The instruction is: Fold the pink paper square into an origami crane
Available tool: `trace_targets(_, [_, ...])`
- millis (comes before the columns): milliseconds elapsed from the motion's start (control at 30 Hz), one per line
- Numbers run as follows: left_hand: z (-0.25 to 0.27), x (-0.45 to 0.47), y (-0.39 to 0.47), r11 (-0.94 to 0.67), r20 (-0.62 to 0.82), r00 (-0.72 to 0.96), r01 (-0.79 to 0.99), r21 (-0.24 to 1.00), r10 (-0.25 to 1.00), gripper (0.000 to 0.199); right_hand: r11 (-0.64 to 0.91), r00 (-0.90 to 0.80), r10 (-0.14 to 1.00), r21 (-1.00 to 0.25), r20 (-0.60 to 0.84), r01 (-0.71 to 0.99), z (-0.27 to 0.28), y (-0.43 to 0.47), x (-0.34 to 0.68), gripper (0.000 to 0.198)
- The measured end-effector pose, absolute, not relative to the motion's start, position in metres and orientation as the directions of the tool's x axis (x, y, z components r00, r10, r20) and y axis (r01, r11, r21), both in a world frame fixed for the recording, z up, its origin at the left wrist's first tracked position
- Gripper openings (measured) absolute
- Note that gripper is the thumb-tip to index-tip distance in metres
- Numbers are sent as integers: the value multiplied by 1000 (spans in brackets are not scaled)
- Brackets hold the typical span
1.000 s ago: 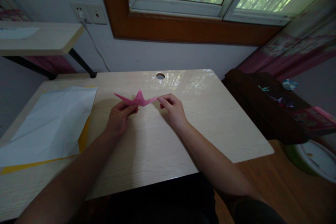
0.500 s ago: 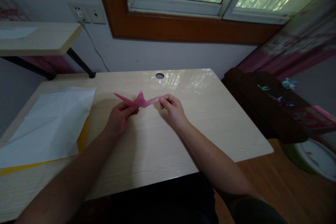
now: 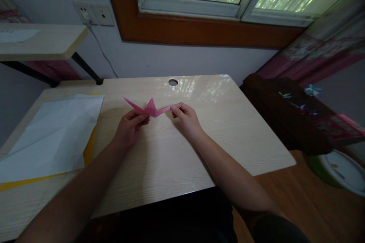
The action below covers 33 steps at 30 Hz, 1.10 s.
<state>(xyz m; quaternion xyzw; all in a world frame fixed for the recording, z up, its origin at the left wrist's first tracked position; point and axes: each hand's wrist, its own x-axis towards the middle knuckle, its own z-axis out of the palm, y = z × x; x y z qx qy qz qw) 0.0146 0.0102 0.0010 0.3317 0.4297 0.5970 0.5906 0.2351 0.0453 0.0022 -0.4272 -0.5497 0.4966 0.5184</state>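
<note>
A pink origami crane (image 3: 151,108) is held just above the desk, between my two hands. It has a peaked middle and two thin points that spread left and right. My left hand (image 3: 129,126) pinches its body from below left, thumb on the near side. At the other end, my right hand (image 3: 186,117) has the tip of the right-hand point between thumb and fingers. The left point stands free, slanting up to the left. What lies under my left thumb is hidden.
White creased sheets (image 3: 59,129) over yellow paper (image 3: 89,148) cover the left of the pale wooden desk (image 3: 176,159). A raised shelf (image 3: 42,47) stands at back left. The desk has a cable hole (image 3: 173,82). Beyond its right edge is a dark wooden cabinet (image 3: 273,110).
Both hands keep their hold. The right hand and the crane have shifted very slightly left, and the left point sits a touch higher.
</note>
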Motion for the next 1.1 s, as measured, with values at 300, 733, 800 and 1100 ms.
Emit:
trace_targets(300, [2, 16, 10, 74, -121, -89, -410, 909, 989, 20, 33, -116, 992, -976, 59, -218, 6, 44, 232, 50])
trace_targets(733, [2, 16, 10, 58, -113, -113, -402, 914, 987, 19, 168, -27, 985, -986, 168, 4, 10, 42, 233, 30])
trace_targets(800, [2, 16, 10, 60, -116, -121, -391, 919, 986, 20, 175, -24, 984, -984, 174, 36, 9, 42, 235, 30])
trace_targets(1100, [3, 19, 8, 34, -82, -134, -324, 945, 988, 20, 119, -43, 992, -993, 119, -11, 6, 44, 235, 28])
